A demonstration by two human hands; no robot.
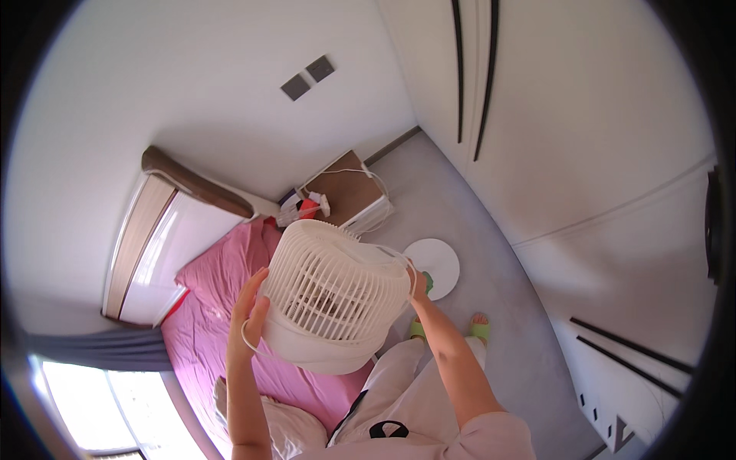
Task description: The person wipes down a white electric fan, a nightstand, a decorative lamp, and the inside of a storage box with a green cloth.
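white slatted housing (333, 291) held up between left hand (251, 307) and right hand (417, 284)

the housing, rounded and fan-like, is in the air in front of the person, tilted, and in this view it covers part of the bed (198, 349) and of the grey floor (510, 376). the left hand is partly open, its fingers stretched along the left side and its thumb bent in toward the shell, holding that edge. the right hand is curled at the opposite side; some of its fingers are hidden behind the housing, so how tightly they close i cannot tell. a thin white cord (245, 337) loops by the left wrist.

beyond the right hand a round white disc (443, 254) lies on the floor, with something green (428, 281) seen against it, too small to make out. near the disc are the person's feet in green slippers (480, 330).

pink bedding covers the bed, and a pink pillow (226, 261) lies near the headboard (146, 245). next to it stands a brown-topped bedside cabinet (349, 188) with a white cable trailing over it. on the right are white wardrobe doors (590, 100) with long black handles (484, 77); at lower left, a bright window (84, 399) shows under a grey curtain (115, 350).
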